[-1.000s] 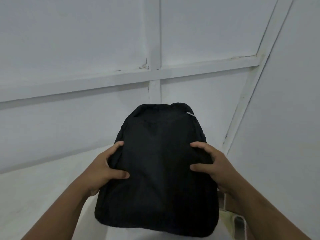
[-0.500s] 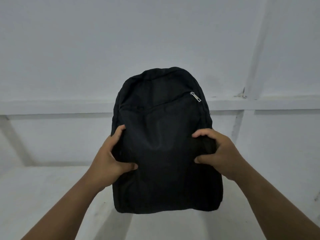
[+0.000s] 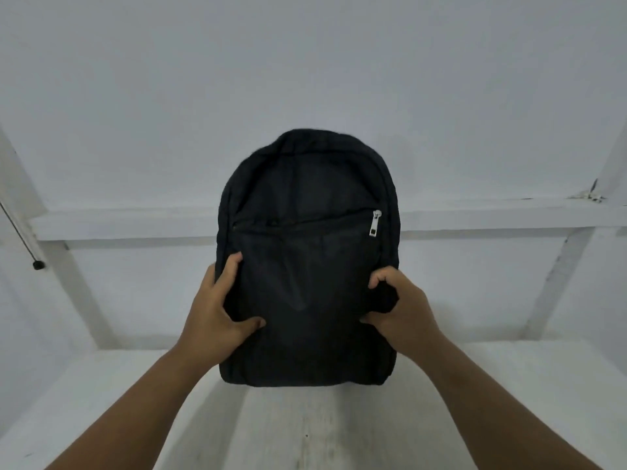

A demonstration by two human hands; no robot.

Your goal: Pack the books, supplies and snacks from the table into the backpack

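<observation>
I hold a black backpack (image 3: pixel 307 266) upright in front of me, its front panel facing me. My left hand (image 3: pixel 217 313) grips its left edge, thumb lying across the front fabric and fingers wrapped round the side. My right hand (image 3: pixel 403 310) grips the right edge, fingers curled and bunching a fold of cloth. Both hands clasp the bag at about mid-height, one on each side, which I judge keeps the soft body from flopping or twisting.

Between my hands the fabric sags in loose creases, so the bag looks limp; I judge it holds little, though I cannot see inside. Above my right hand a silver zip pull (image 3: pixel 375 223) hangs at the right end of the front pocket's zip line. The pocket appears closed. I cannot tell whether the main zip over the curved top is closed.

Below my hands lies a pale worktop (image 3: pixel 305 429). The bag's bottom edge sits low, near that surface, but I cannot tell whether it touches or hovers just above. Beyond the bag is a white wall (image 3: pixel 305 62) with framing bars. Far out past my left hand a thin dark rod (image 3: pixel 20 235) with a black tip hangs.

No books, supplies or snacks are in view. I judge packing has not begun: the bag must be set down and unzipped first.
</observation>
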